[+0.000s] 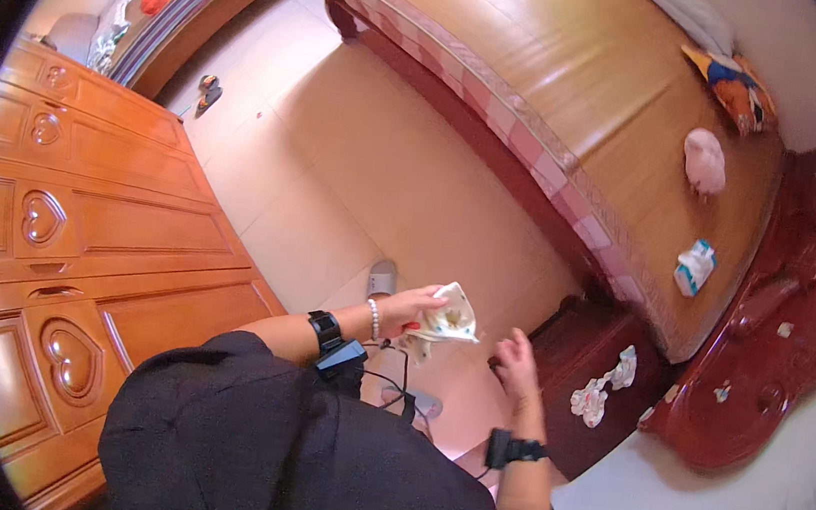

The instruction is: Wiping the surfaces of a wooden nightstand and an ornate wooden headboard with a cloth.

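Note:
My left hand point(405, 314), with a beaded bracelet at its wrist, grips a small piece of white patterned cloth point(449, 320). The cloth stands up in folds and bears small coloured spots; its exact kind is unclear. Apart from it, to the right, my right hand point(518, 364) is raised with its fingers partly curled, and nothing shows in it. Beside that hand is a dark red bedside cabinet point(562, 356). Two crumpled white patterned cloths, one nearer point(589, 402) and one farther point(623, 367), lie on its top.
A bed with a tan mat point(550, 67) and carved red headboard point(784, 336) fills the right. On it lie a tissue pack point(695, 269), a pink plush toy point(704, 162) and a colourful one point(740, 93). Wooden wardrobe doors point(140, 217) stand left. A slipper point(381, 278) is on the tiles.

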Demonstrator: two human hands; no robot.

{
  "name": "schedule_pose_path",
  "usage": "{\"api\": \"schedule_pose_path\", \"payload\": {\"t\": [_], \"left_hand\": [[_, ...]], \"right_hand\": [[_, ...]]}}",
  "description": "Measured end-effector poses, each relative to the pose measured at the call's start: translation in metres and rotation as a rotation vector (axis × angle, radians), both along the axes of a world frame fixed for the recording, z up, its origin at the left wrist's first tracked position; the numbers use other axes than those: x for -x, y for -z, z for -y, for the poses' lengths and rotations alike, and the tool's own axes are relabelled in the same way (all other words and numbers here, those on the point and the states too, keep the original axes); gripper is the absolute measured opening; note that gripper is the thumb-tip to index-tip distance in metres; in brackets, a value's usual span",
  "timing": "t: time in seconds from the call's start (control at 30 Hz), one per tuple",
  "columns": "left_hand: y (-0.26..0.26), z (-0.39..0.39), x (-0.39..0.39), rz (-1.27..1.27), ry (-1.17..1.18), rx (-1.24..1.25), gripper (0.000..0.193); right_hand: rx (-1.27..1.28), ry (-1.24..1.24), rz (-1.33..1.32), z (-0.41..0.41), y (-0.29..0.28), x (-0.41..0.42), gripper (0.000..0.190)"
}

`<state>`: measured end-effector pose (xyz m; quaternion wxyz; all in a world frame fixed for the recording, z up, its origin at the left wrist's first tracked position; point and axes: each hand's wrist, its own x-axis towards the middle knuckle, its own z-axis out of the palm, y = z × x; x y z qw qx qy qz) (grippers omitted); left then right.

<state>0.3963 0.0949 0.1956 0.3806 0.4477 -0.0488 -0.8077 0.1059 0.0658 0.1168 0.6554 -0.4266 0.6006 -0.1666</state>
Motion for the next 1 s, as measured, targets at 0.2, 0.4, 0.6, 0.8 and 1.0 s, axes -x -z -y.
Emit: {"api": "schedule_pose_path", "payload": {"t": [0.2,0.4,0.6,0.8,1.0], "left_hand": [[-0.061,0.042,-0.071,0.321,0.368,0.218,0.041],[-0.068,0.064,-0.119,1.048,0.554,0.79,0.033],[-0.074,0.093,-0.144,1.347,0.335,1.377,0.03],[-0.098,0.13,-0.14,0.875,0.829,0.758,0.028],[-0.051,0.176,-0.117,0.784,0.837,0.609,0.025]], "right_hand": [[0.215,0.02,0.266,0.03,-0.119,-0.147,0.011],[0.064,0.024,0.437,0.093,-0.174,-0.159,0.02],[-0.14,-0.031,0.762,0.116,-0.204,-0.194,0.025],[-0.16,0.058,0.871,0.164,-0.196,-0.171,0.015],[-0.115,0.44,0.891,0.192,-0.159,-0.12,0.009]]}}
